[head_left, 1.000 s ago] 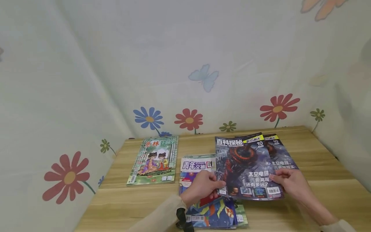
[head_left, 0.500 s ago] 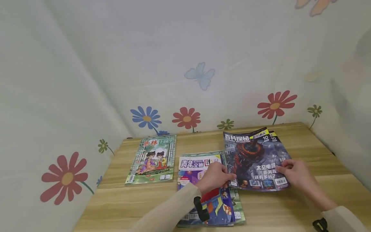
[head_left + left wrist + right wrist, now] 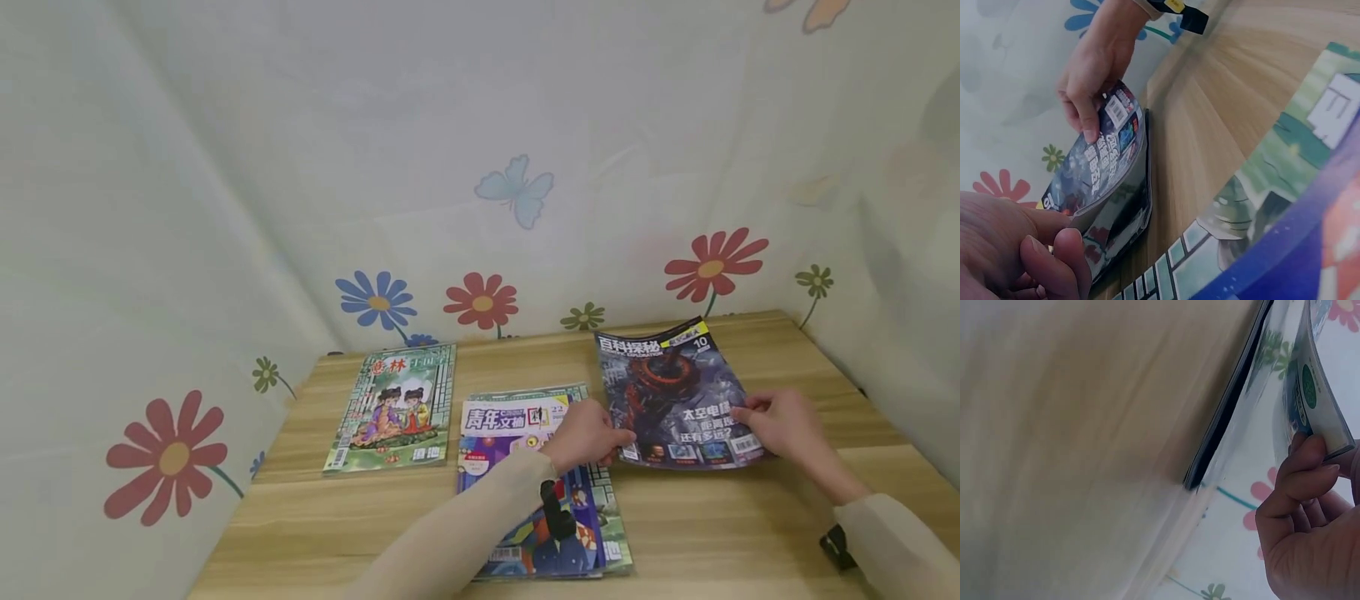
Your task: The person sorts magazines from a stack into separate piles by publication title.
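Both hands are on the dark magazine; it spans the gap between the left fingers and the right fingers, cover up. Left hand pinches its near left corner, thumb on the cover. Right hand pinches the near right side, thumb on top, other fingers curled underneath.

Progress, my read: laying this one over the lower magazine is most of the way there. Done: the lower one lies on the table beneath the right fingers, mostly covered from the head view. Left: near side is held up off it, a gap shows below the right fingertips, and neither hand has let go. Right wrist view is tight and soft, so I can't tell whether the far edge touches down.

Condition: glossy and floppy, near edge bowed between the two grips. Cover is dark blue-grey with a red-orange ring, white title, yellow strip at the far right corner, small pictures and a barcode along the edge by the fingers.

Left of the left fingers: purple magazine on top of a green-bordered magazine. Farther left, well apart from the fingers: green magazine, flat.
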`<state>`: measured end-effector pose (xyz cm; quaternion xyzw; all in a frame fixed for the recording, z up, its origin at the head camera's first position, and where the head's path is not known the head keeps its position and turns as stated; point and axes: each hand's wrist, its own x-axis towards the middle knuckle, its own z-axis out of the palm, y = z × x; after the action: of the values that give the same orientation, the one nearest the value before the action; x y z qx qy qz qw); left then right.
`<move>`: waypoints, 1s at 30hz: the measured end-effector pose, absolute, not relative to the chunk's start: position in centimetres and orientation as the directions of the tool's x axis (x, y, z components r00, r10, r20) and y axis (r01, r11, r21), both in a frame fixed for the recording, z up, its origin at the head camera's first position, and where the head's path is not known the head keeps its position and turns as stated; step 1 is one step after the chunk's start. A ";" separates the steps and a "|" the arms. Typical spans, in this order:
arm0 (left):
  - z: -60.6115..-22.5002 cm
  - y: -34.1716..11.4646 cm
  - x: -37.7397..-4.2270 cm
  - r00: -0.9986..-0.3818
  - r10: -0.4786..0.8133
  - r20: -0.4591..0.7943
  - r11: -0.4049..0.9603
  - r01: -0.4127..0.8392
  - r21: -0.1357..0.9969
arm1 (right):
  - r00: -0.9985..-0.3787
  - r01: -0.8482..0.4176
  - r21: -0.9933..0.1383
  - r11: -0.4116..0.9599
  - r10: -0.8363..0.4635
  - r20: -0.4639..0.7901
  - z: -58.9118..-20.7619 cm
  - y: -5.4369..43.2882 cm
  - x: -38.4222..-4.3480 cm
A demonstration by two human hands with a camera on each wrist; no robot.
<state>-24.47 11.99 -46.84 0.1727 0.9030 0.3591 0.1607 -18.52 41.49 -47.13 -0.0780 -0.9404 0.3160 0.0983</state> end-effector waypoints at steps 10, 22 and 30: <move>-51.2 15.8 -27.7 -0.885 0.426 -0.188 0.746 0.226 0.627 | -0.971 0.114 -0.558 0.822 0.210 0.111 -47.6 43.5 -19.8; -49.2 16.4 -26.3 -0.895 0.384 -0.226 0.769 0.175 0.615 | -0.973 0.152 -0.523 0.839 0.220 0.071 -48.1 44.7 -20.9; -50.5 16.3 -26.6 -0.876 0.443 -0.190 0.771 0.265 0.579 | -0.984 0.153 -0.517 0.842 0.179 0.000 -48.3 45.1 -21.3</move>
<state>-26.61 16.35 -50.48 0.1909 0.9274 0.2792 0.1599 -21.33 45.06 -48.28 -0.0867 -0.9594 0.2672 0.0240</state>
